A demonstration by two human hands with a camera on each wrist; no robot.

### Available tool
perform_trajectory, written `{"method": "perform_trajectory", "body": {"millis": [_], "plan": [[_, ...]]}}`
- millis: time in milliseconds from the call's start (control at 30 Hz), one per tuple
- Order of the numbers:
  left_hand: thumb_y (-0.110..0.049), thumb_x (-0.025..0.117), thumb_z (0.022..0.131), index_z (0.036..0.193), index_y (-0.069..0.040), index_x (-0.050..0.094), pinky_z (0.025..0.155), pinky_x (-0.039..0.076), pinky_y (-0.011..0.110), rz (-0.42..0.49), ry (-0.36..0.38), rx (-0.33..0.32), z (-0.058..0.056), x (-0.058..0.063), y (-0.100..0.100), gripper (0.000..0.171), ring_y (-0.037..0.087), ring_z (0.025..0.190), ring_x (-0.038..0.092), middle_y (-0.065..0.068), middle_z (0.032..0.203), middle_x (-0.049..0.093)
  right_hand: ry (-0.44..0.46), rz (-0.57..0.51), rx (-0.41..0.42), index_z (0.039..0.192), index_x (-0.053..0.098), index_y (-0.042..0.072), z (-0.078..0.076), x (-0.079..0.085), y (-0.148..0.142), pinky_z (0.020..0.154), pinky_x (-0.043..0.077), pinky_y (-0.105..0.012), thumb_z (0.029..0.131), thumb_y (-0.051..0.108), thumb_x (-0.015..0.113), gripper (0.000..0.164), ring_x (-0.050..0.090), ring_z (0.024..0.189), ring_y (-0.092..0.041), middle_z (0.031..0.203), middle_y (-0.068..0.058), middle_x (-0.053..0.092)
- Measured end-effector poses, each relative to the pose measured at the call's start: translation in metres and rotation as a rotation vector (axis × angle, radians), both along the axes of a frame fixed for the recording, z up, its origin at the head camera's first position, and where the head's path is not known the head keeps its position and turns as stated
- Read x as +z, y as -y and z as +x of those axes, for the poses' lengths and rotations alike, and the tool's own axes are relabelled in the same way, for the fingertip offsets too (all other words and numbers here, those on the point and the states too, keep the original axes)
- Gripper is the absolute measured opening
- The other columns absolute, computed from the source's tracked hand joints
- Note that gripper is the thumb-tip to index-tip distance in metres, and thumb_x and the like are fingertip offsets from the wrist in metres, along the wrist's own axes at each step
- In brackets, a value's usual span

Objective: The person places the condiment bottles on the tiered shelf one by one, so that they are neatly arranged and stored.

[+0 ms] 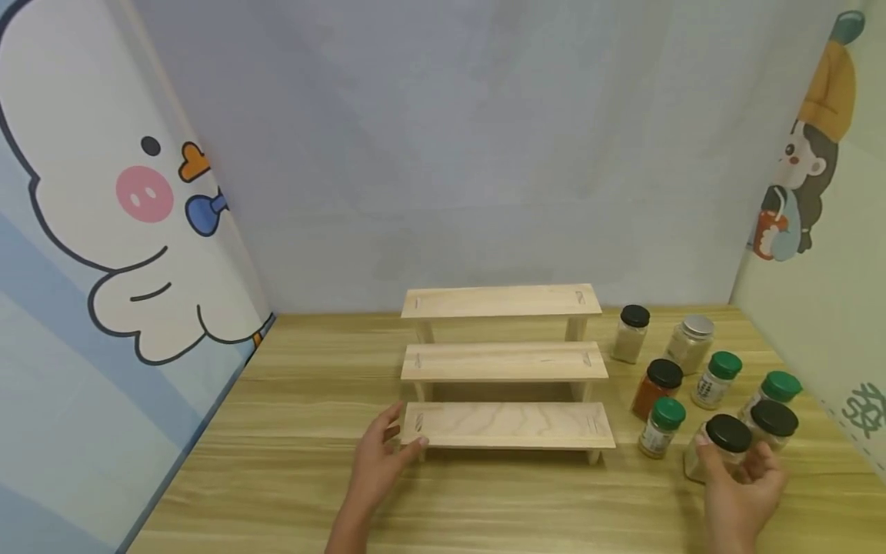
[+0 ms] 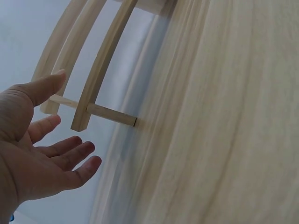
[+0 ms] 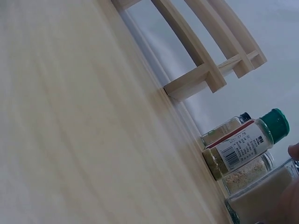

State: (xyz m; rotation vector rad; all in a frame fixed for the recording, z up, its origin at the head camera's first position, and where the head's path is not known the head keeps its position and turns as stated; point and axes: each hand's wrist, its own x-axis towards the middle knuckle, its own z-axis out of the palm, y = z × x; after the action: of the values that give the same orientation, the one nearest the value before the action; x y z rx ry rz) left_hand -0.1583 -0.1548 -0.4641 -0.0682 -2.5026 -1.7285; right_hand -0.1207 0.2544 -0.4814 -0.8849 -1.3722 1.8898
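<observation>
A three-step wooden rack stands on the table. Beside the left end of its lowest step is my left hand, thumb at the front corner and fingers spread; in the left wrist view that hand is relaxed with nothing in it. At the right, my right hand holds a square glass spice jar with a black lid, thumb on its left side and fingers on its right. The right wrist view shows this jar's pale contents, the hand only partly in frame.
Around the held jar stand another black-lidded jar, a green-capped bottle, a red spice jar and several more bottles. A silver-lidded jar is farther back. A grey backdrop closes off the table's rear.
</observation>
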Motion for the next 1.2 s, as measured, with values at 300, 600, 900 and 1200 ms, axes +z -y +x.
{"method": "perform_trajectory", "body": {"millis": [300, 600, 900, 1200], "plan": [[-0.015, 0.076, 0.078, 0.14, 0.002, 0.035, 0.08, 0.048, 0.044, 0.109, 0.069, -0.063, -0.002, -0.007, 0.002, 0.075, 0.042, 0.109, 0.051, 0.03, 0.131, 0.042, -0.007, 0.026, 0.076, 0.112, 0.044, 0.027, 0.002, 0.008, 0.005, 0.063, 0.041, -0.008, 0.076, -0.005, 0.072, 0.055, 0.046, 0.085, -0.004, 0.107, 0.007, 0.045], [-0.01, 0.07, 0.083, 0.133, 0.006, 0.044, 0.073, 0.051, 0.038, 0.079, 0.061, 0.012, -0.003, -0.009, -0.001, 0.059, 0.035, 0.094, 0.061, 0.026, 0.108, 0.057, 0.084, 0.122, 0.117, 0.129, 0.049, 0.014, 0.003, 0.005, 0.001, 0.076, 0.035, -0.01, 0.08, 0.003, 0.071, 0.055, 0.042, 0.094, 0.001, 0.107, 0.012, 0.044], [-0.005, 0.069, 0.083, 0.132, 0.01, 0.042, 0.074, 0.05, 0.038, 0.104, 0.034, 0.029, 0.0, -0.013, -0.006, 0.058, 0.036, 0.092, 0.062, 0.029, 0.105, 0.059, 0.199, 0.202, 0.12, 0.136, 0.046, 0.01, 0.009, 0.007, 0.003, 0.082, 0.032, -0.017, 0.081, 0.02, 0.073, 0.062, 0.042, 0.097, -0.002, 0.11, 0.008, 0.048], [-0.003, 0.063, 0.086, 0.134, 0.011, 0.037, 0.08, 0.049, 0.038, 0.158, 0.027, 0.013, 0.001, -0.016, -0.008, 0.056, 0.04, 0.1, 0.058, 0.035, 0.114, 0.054, 0.444, 0.297, 0.22, 0.145, 0.034, 0.012, 0.022, 0.022, 0.004, 0.102, 0.027, -0.047, 0.083, 0.043, 0.067, 0.077, 0.032, 0.128, -0.027, 0.139, -0.018, 0.039]]}}
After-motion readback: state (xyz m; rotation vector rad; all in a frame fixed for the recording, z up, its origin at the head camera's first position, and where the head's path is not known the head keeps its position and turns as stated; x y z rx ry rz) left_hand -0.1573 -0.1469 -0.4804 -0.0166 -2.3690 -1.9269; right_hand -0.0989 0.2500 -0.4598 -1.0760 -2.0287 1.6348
